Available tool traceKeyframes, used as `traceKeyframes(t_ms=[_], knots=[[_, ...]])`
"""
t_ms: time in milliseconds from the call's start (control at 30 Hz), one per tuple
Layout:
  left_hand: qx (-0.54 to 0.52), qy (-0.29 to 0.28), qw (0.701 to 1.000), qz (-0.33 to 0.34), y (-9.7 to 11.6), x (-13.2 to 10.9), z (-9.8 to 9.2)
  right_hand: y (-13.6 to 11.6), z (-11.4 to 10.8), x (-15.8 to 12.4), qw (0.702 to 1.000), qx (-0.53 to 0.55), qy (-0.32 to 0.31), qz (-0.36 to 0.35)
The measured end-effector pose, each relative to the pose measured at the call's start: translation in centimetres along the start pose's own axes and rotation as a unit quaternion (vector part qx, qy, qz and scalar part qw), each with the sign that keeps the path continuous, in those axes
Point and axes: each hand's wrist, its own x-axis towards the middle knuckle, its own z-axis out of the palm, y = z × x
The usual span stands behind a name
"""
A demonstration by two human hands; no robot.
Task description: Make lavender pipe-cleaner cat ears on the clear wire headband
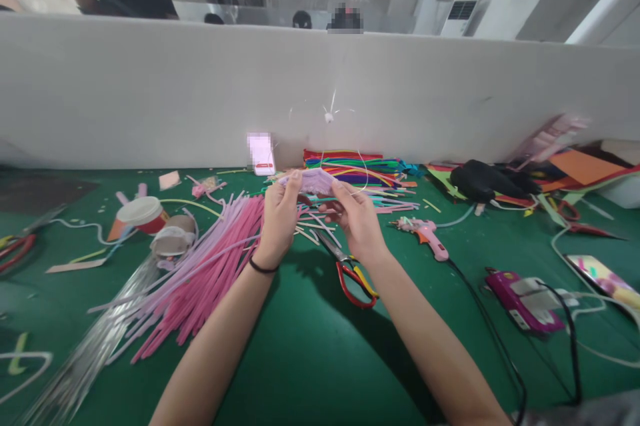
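Note:
Between my two hands, above the green table, stretches a lilac piece made of fuzzy pipe cleaners (pixel 315 181). My left hand (pixel 281 213) pinches its left end, thumb on top; a black band circles that wrist. At the piece's right end my right hand (pixel 356 216) grips with thumb and forefinger, the other fingers curled loosely below. Scissors with red and yellow handles (pixel 356 279) lie on the table just under my right hand. A bundle of pink and lilac pipe cleaners (pixel 210 273) spreads beside my left forearm. Multicoloured pipe cleaners (pixel 360 166) are piled behind my hands.
A pink glue gun (pixel 425 236) lies to the right, its black cord running forward. Further right are a magenta power strip (pixel 523 299) and a phone (pixel 605 279). At left stand a white-lidded tub (pixel 143 213) and clear sticks (pixel 115 319). A lit phone (pixel 261 154) leans against the white partition (pixel 175 93).

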Motion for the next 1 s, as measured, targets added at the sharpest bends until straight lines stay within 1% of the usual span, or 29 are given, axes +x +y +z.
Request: traceKeyframes(t_ms=[133,233,500,600,767,900,1000], knots=[[-0.057,-0.006,0.998,-0.021,-0.1,0.0,0.1,0.3,-0.1,0.2,1.0,0.009,0.026,-0.014],[-0.097,-0.009,0.995,-0.031,-0.1,0.2,-0.2,0.6,-0.2,0.4,0.999,0.016,0.032,-0.02],[-0.047,0.046,0.998,0.001,-0.8,0.8,-1.4,1.1,-0.1,0.5,0.998,0.041,0.041,0.0],[-0.012,0.043,0.999,0.008,-1.1,0.9,-1.6,1.3,-0.1,0.6,0.998,0.035,0.043,-0.002],[0.015,0.034,0.999,0.019,-1.4,1.1,-2.0,1.4,-0.1,0.6,0.999,0.021,0.033,0.001],[0.029,0.06,0.998,0.013,-1.1,1.6,-2.6,1.0,-0.4,0.6,0.999,0.016,0.025,-0.021],[0.002,0.082,0.997,-0.014,-0.7,2.0,-3.1,1.0,-0.6,0.6,0.998,0.007,0.032,-0.05]])
